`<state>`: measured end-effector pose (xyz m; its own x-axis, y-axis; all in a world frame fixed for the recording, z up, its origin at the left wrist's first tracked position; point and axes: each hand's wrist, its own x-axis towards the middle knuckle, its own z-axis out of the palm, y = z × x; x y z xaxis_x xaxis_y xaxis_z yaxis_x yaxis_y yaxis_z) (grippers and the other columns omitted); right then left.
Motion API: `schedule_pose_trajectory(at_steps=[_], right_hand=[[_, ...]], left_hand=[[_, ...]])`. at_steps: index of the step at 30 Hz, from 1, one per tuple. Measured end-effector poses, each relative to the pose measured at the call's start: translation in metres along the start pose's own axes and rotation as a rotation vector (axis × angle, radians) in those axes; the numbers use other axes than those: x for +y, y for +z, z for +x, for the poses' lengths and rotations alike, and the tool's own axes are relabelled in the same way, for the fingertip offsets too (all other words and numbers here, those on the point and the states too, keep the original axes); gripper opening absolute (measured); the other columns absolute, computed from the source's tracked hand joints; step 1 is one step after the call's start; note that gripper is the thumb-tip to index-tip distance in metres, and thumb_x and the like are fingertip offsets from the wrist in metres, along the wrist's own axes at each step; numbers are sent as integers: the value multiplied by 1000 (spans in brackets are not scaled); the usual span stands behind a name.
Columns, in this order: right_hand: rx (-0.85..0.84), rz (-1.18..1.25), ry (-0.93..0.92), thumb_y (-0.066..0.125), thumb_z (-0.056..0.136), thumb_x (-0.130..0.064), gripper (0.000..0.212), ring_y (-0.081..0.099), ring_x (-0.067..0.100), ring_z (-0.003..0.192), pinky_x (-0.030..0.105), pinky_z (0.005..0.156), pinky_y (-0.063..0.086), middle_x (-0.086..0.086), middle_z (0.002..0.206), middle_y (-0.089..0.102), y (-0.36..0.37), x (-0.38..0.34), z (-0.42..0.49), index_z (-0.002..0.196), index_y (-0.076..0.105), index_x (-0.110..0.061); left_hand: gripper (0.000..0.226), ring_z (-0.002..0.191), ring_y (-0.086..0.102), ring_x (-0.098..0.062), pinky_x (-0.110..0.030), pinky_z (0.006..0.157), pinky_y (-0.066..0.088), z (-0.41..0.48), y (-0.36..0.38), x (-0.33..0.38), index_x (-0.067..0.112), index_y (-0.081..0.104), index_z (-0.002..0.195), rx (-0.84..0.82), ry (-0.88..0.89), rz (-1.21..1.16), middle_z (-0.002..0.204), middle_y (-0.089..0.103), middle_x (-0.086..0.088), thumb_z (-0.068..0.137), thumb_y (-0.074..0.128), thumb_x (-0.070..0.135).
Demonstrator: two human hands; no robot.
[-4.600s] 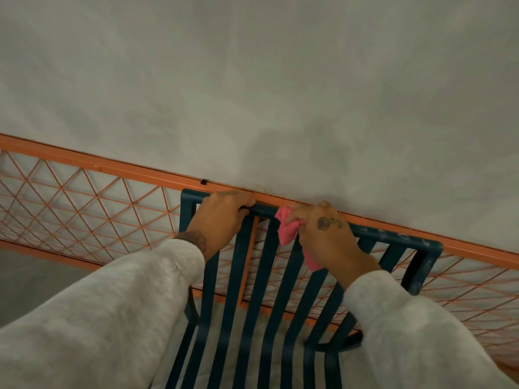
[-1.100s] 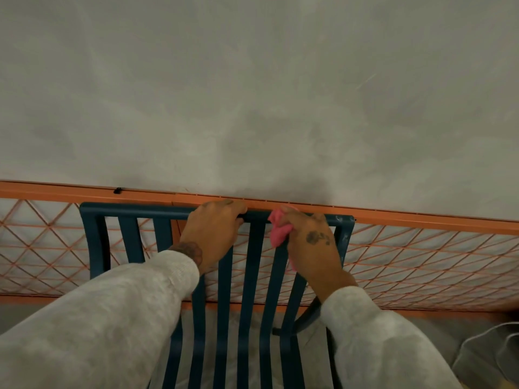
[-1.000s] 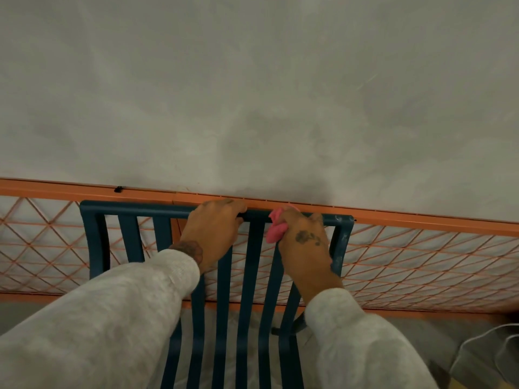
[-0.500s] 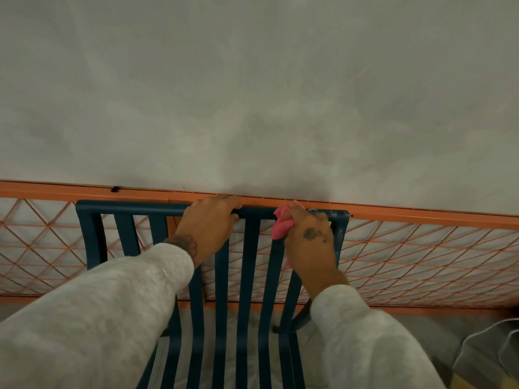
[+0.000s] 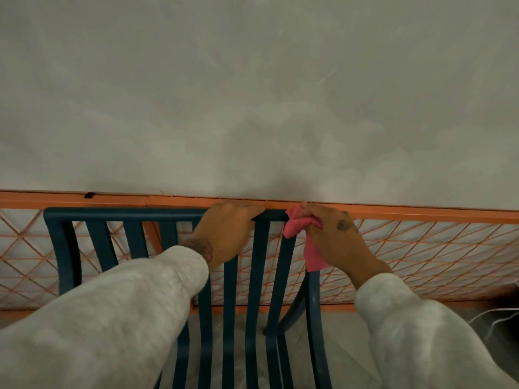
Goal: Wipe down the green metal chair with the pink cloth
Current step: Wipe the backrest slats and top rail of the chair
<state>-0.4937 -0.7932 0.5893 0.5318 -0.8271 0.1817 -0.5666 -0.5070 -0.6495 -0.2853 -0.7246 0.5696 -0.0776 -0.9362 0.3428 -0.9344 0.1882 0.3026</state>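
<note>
Chair (image 5: 257,276), dark green metal with upright slats, stands with its backrest toward the camera, and its top rail runs right under both sets of fingers. The left hand (image 5: 227,231) has its fingers curled over that rail from the near side, gripping it a little right of the middle. The knuckles sit on top and the fingertips drop behind the bar, out of sight. Just right of those fingers, a short bare piece of rail separates them from the cloth (image 5: 295,228). The right hand (image 5: 337,242) holds the pink cloth bunched between thumb and curled fingers, pressed on the rail's right end where it meets the corner post. A loose tail of cloth hangs below the fingers, in front of that post. How far the right fingertips wrap round the bar is hard to tell, since the cloth and the back of the hand cover them. Both arms wear pale grey sleeves (image 5: 112,318). Directly beyond the fingers runs an orange bar (image 5: 421,213), close behind the chair's rail, with orange diamond mesh (image 5: 421,254) below it showing between the slats. Above the fingers a mottled grey wall (image 5: 252,94) fills the view. Far right of the right hand, low down, lies a white cable (image 5: 488,314).
</note>
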Motion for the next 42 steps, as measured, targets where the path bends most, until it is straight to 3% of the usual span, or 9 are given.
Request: schedule_pose_trajectory(at_steps=[5, 8, 13, 17, 20, 26, 33, 38, 42], right_hand=[[51, -41, 43, 47, 84, 14, 39, 65, -4, 84, 3, 77, 47, -10, 98, 73, 16, 0, 8, 85, 75, -12], [39, -110, -23, 48, 83, 11, 42, 68, 14, 84, 26, 72, 57, -14, 91, 71, 35, -8, 9, 87, 70, -25], [-39, -111, -15, 50, 90, 8, 36, 63, 0, 75, 16, 81, 53, -13, 89, 71, 12, 5, 5, 88, 72, -21], [38, -113, 162, 51, 89, 6, 36, 62, 1, 72, 6, 67, 48, -18, 77, 64, -7, 4, 9, 74, 69, -21], [-19, -106, 232, 50, 95, -3, 25, 66, 16, 92, 20, 87, 52, 2, 107, 71, 18, -18, 10, 99, 74, -7], [-25, -80, 99, 51, 91, 3, 33, 68, 17, 84, 30, 81, 56, -1, 90, 75, 27, -7, 12, 88, 75, -20], [198, 252, 306, 64, 88, -1, 28, 61, -5, 105, 4, 90, 44, -22, 107, 69, 2, 30, 1, 87, 79, -25], [436, 629, 528, 72, 87, -13, 29, 61, 16, 108, 36, 97, 50, -12, 114, 71, 26, 39, -19, 86, 74, -42], [439, 607, 517, 71, 88, -11, 27, 59, 3, 95, 16, 76, 45, -13, 105, 70, 24, 34, -17, 87, 73, -38]], left_hand=[[34, 86, 68, -27, -40, 77, 56, 5, 12, 5, 13, 69, 113, 87, -58, -30, 102, 73, -8, 86, 54, -1], [37, 87, 68, -24, -34, 76, 56, 6, 11, 7, 17, 70, 113, 112, -86, -32, 103, 73, -4, 84, 55, -2], [31, 89, 68, -25, -38, 78, 56, 4, 9, 10, 16, 70, 112, 111, -83, -49, 104, 73, -5, 87, 57, 1], [32, 84, 68, -25, -37, 76, 57, 4, 12, 9, 13, 71, 107, 138, -66, -51, 98, 74, -6, 84, 58, -4], [31, 82, 68, -24, -38, 75, 57, 3, 13, 8, 13, 72, 104, 144, -66, -47, 95, 74, -5, 83, 56, -3], [33, 84, 67, -21, -37, 75, 57, 4, 10, 9, 19, 70, 108, 123, -71, -17, 99, 73, 0, 84, 58, 0], [33, 95, 67, -23, -37, 81, 57, 4, 12, 8, 17, 68, 117, 109, -121, -61, 110, 72, -1, 89, 57, 2], [34, 105, 64, -22, -33, 89, 52, 2, 14, 8, 17, 66, 122, 92, -155, -63, 120, 68, 0, 92, 55, 4], [34, 101, 65, -21, -33, 84, 53, 5, 13, 9, 17, 65, 121, 81, -163, -45, 116, 69, 0, 92, 55, 4]])
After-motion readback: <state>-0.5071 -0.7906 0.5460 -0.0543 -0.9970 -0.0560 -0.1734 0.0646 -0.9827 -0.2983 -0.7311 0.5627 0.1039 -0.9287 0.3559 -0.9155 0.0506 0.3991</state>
